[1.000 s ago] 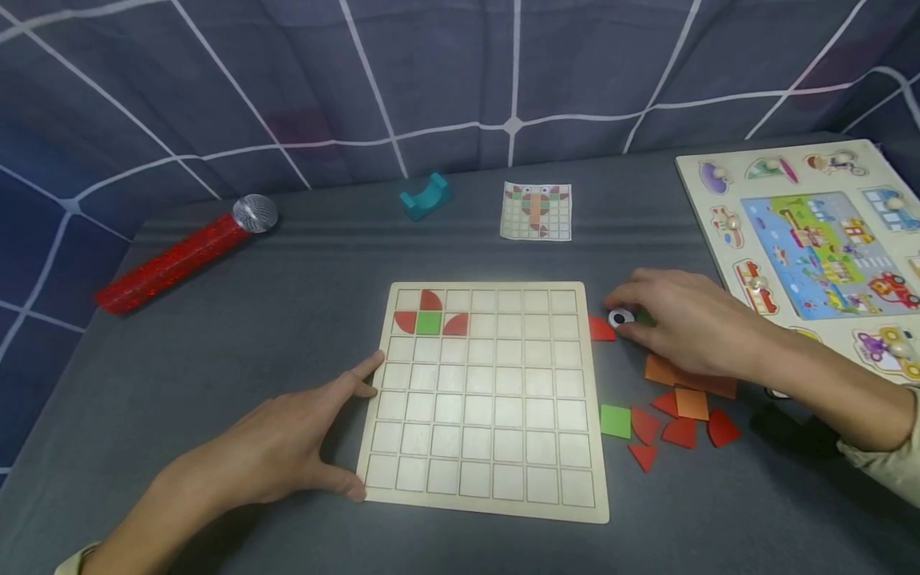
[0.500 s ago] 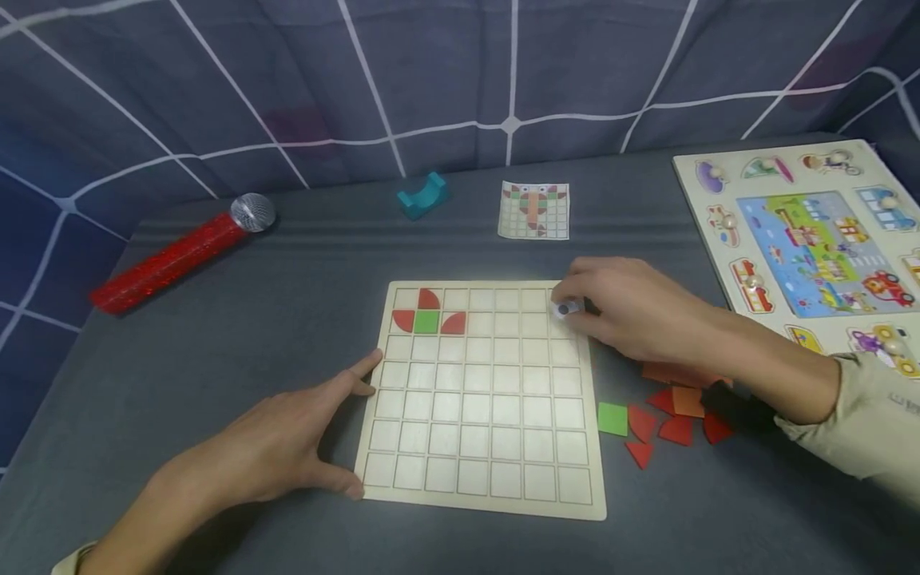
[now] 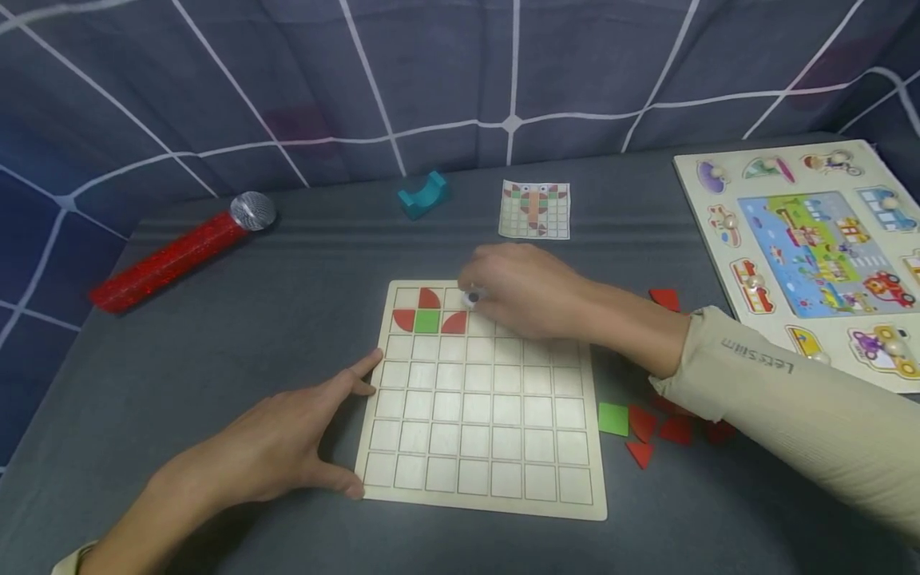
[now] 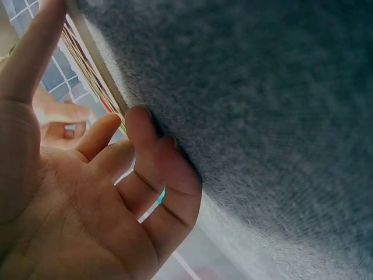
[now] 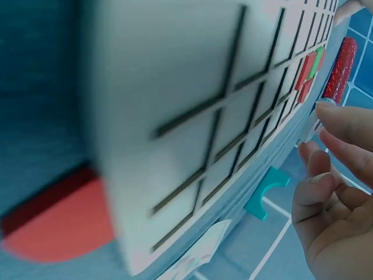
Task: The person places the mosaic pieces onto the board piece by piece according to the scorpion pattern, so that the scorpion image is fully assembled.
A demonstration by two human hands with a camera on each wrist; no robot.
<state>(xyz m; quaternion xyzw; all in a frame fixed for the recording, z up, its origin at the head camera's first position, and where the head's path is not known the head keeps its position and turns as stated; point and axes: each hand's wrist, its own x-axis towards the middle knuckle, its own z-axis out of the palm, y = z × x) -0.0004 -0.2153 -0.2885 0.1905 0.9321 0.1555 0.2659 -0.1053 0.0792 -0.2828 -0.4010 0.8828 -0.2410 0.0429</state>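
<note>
A pale wooden grid board (image 3: 480,415) lies on the grey table, with red quarter-round tiles and a green square tile (image 3: 427,321) in its top-left cells. My right hand (image 3: 528,291) hovers over the board's top row and pinches a small white eye tile (image 3: 472,299) with a dark dot, just right of the red tiles. In the right wrist view the fingertips (image 5: 326,131) pinch that tile (image 5: 310,127) above the board (image 5: 192,116). My left hand (image 3: 287,443) rests flat with straight fingers against the board's left edge (image 4: 93,55).
Loose green, red and orange tiles (image 3: 640,423) lie right of the board, partly under my sleeve. A pattern card (image 3: 535,210), a teal block (image 3: 424,194) and a red glitter microphone (image 3: 176,255) sit further back. A vehicle peg puzzle (image 3: 815,239) fills the right side.
My right hand has carried the eye tile left from the loose pile, across the board's top row, to beside the red tiles. The left hand has stayed put.
</note>
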